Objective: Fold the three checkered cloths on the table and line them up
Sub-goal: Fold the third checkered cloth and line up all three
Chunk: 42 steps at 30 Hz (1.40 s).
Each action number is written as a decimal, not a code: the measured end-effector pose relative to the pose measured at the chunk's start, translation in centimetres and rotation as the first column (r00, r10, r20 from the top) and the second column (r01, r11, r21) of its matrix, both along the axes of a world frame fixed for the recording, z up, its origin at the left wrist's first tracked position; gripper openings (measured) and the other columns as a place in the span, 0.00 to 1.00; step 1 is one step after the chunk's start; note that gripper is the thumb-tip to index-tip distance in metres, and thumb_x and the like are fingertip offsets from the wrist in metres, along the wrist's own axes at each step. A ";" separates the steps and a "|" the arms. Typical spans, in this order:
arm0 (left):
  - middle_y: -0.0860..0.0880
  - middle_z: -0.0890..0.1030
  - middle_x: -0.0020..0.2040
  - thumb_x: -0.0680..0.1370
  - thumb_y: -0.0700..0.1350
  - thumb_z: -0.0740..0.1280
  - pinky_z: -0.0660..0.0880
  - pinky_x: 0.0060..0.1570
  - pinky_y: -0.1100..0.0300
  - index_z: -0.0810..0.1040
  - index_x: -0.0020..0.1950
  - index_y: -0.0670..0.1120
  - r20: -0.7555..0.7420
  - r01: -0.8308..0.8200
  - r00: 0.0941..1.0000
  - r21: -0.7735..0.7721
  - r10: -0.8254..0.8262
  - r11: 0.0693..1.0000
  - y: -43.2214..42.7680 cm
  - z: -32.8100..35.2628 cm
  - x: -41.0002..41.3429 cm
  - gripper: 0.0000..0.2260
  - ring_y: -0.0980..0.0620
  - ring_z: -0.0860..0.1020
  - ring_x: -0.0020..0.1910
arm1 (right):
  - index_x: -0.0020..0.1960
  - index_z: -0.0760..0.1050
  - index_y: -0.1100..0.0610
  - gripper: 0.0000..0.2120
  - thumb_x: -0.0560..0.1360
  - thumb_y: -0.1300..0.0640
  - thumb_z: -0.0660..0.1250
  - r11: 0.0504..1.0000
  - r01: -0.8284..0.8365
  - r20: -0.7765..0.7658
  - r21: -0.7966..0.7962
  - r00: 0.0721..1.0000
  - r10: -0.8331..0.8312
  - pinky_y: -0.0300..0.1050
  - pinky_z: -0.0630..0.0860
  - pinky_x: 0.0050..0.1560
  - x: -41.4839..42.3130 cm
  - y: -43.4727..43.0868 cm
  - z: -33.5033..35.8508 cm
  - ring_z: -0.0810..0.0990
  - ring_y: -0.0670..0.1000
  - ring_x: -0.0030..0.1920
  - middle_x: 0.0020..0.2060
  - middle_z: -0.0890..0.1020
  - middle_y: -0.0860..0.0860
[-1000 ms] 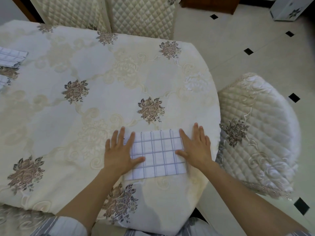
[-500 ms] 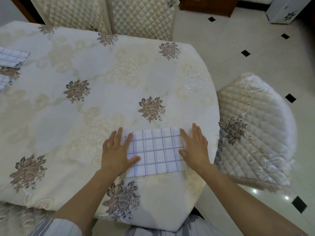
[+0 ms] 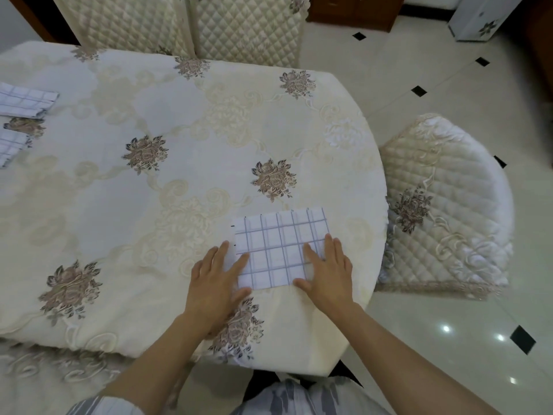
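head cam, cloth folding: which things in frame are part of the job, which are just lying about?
Job: near checkered cloth, left hand and right hand flat on it; upper-left checkered cloth; lower-left checkered cloth, both cut by the frame edge.
Not job: floral tablecloth (surface only); quilted chair on the right; quilted chairs at the far side.

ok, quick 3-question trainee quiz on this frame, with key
1. True or false: the left hand and right hand both rest with straight fingers on the near cloth.
2. The upper-left cloth and lower-left cloth lie: A) on the table, far left B) on the chair C) under the near cloth.
3. Checkered cloths in view: ___.
Key: 1 true; 2 A; 3 three.
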<state>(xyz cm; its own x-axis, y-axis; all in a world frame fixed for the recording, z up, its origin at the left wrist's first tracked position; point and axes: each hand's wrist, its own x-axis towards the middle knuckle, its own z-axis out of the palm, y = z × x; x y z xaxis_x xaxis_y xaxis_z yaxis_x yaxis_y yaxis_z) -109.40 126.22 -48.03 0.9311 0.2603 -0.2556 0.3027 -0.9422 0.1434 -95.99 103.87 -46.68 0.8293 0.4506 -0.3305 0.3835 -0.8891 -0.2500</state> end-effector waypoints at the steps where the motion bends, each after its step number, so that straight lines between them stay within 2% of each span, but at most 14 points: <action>1: 0.42 0.56 0.79 0.75 0.64 0.66 0.62 0.68 0.39 0.61 0.76 0.59 0.002 -0.014 1.000 -0.005 0.014 1.000 0.5 0.1 -0.3 0.32 0.38 0.57 0.76 | 0.77 0.56 0.45 0.39 0.72 0.37 0.68 1.000 0.011 -0.005 -0.009 1.000 -0.011 0.57 0.48 0.75 0.2 -0.3 0.2 0.39 0.59 0.78 0.78 0.42 0.58; 6: 0.40 0.62 0.77 0.69 0.58 0.74 0.69 0.62 0.38 0.71 0.70 0.55 0.019 0.050 0.999 0.007 -0.050 0.999 1.1 1.0 0.0 0.31 0.37 0.63 0.73 | 0.75 0.59 0.45 0.35 0.73 0.41 0.69 0.997 0.008 0.023 -0.073 1.000 -0.006 0.58 0.48 0.75 0.8 -0.9 1.0 0.38 0.60 0.77 0.78 0.41 0.59; 11: 0.43 0.60 0.78 0.61 0.60 0.74 0.68 0.65 0.39 0.68 0.71 0.50 0.029 0.276 0.961 -0.008 -0.276 0.961 -0.7 2.0 1.4 0.40 0.39 0.62 0.74 | 0.74 0.61 0.49 0.38 0.70 0.37 0.69 0.993 -0.075 0.022 -0.096 0.997 0.077 0.58 0.48 0.75 -1.2 0.7 1.5 0.37 0.61 0.77 0.78 0.40 0.60; 13: 0.43 0.56 0.79 0.60 0.59 0.74 0.63 0.70 0.40 0.63 0.75 0.49 -0.002 0.319 0.948 0.030 -0.319 0.947 -1.4 2.5 2.4 0.45 0.39 0.58 0.76 | 0.76 0.58 0.50 0.42 0.70 0.34 0.68 0.986 -0.079 -0.011 -0.147 0.997 0.078 0.58 0.48 0.75 -1.2 1.2 1.4 0.36 0.61 0.77 0.77 0.38 0.60; 16: 0.45 0.41 0.80 0.68 0.54 0.74 0.47 0.75 0.42 0.47 0.79 0.49 -0.079 0.350 0.936 0.069 -0.344 0.934 -2.5 2.7 3.6 0.49 0.42 0.43 0.79 | 0.75 0.59 0.50 0.41 0.69 0.34 0.69 0.977 -0.108 -0.034 -0.184 0.994 0.103 0.59 0.48 0.75 -0.4 1.4 1.9 0.36 0.61 0.77 0.77 0.38 0.60; 19: 0.45 0.37 0.80 0.71 0.47 0.73 0.42 0.76 0.43 0.42 0.79 0.49 -0.111 0.346 0.936 0.121 -0.334 0.930 -3.1 2.9 4.2 0.48 0.43 0.39 0.78 | 0.75 0.58 0.49 0.41 0.69 0.36 0.70 0.976 -0.124 -0.060 -0.181 0.992 0.115 0.60 0.48 0.75 -0.1 1.0 2.2 0.37 0.61 0.77 0.78 0.40 0.60; 22: 0.42 0.48 0.80 0.66 0.44 0.75 0.51 0.75 0.42 0.54 0.78 0.46 -0.080 0.322 0.946 0.150 -0.313 0.935 -2.8 2.4 3.9 0.46 0.41 0.49 0.79 | 0.75 0.58 0.48 0.40 0.69 0.37 0.70 0.977 -0.128 -0.072 -0.170 0.991 0.117 0.60 0.49 0.75 0.0 0.7 2.2 0.38 0.62 0.77 0.78 0.43 0.60; 24: 0.40 0.63 0.76 0.59 0.44 0.79 0.62 0.70 0.42 0.69 0.70 0.44 -0.031 0.290 0.957 0.138 -0.289 0.947 -2.4 1.7 3.6 0.41 0.40 0.62 0.75 | 0.75 0.59 0.47 0.39 0.69 0.37 0.70 0.978 -0.132 -0.071 -0.161 0.990 0.122 0.60 0.50 0.75 0.2 0.5 2.1 0.39 0.62 0.77 0.78 0.44 0.60; 26: 0.41 0.70 0.71 0.59 0.45 0.80 0.65 0.66 0.43 0.76 0.58 0.44 0.067 0.278 0.956 0.109 -0.286 0.954 -1.8 1.1 3.2 0.29 0.40 0.67 0.71 | 0.74 0.60 0.47 0.38 0.69 0.37 0.69 0.982 -0.128 -0.072 -0.138 0.990 0.119 0.60 0.50 0.75 0.4 0.4 2.2 0.39 0.62 0.77 0.78 0.44 0.60; 29: 0.43 0.76 0.66 0.60 0.43 0.78 0.66 0.61 0.44 0.77 0.44 0.45 0.222 0.264 0.935 0.093 -0.278 0.960 -1.2 1.2 3.0 0.17 0.41 0.70 0.67 | 0.74 0.60 0.47 0.38 0.70 0.37 0.69 0.988 -0.124 -0.068 -0.089 0.991 0.118 0.59 0.48 0.75 0.3 0.2 2.0 0.37 0.61 0.77 0.78 0.43 0.60; 34: 0.48 0.78 0.61 0.61 0.44 0.75 0.64 0.62 0.46 0.76 0.39 0.47 0.335 0.206 0.920 0.036 -0.206 0.978 -2.0 1.8 2.4 0.10 0.44 0.70 0.67 | 0.70 0.68 0.49 0.31 0.70 0.43 0.72 0.984 -0.139 -0.023 0.113 0.990 0.142 0.57 0.49 0.75 -0.8 -0.5 1.7 0.42 0.57 0.78 0.78 0.51 0.57; 38: 0.50 0.80 0.57 0.61 0.47 0.73 0.63 0.63 0.46 0.78 0.37 0.48 0.336 0.111 0.937 -0.019 -0.099 0.994 -3.9 2.5 2.3 0.08 0.46 0.70 0.66 | 0.54 0.80 0.51 0.17 0.66 0.53 0.77 0.934 -0.218 0.124 0.283 0.974 0.190 0.57 0.63 0.69 -2.5 -0.1 1.1 0.58 0.59 0.76 0.72 0.67 0.57; 40: 0.50 0.80 0.57 0.62 0.48 0.72 0.64 0.63 0.46 0.77 0.36 0.48 0.353 0.131 0.930 -0.057 -0.103 0.990 -5.1 2.9 2.2 0.07 0.46 0.71 0.65 | 0.43 0.80 0.51 0.08 0.66 0.59 0.77 0.916 -0.220 0.191 0.334 0.968 0.163 0.56 0.70 0.63 -3.0 0.1 0.9 0.66 0.58 0.72 0.67 0.74 0.55; 42: 0.50 0.80 0.59 0.64 0.48 0.71 0.65 0.63 0.46 0.78 0.39 0.48 0.364 0.179 0.922 -0.090 -0.136 0.980 -6.0 3.3 2.2 0.07 0.46 0.72 0.66 | 0.38 0.78 0.52 0.09 0.67 0.64 0.75 0.898 -0.214 0.219 0.385 0.966 0.136 0.55 0.71 0.58 -3.1 0.2 0.9 0.69 0.58 0.70 0.64 0.77 0.54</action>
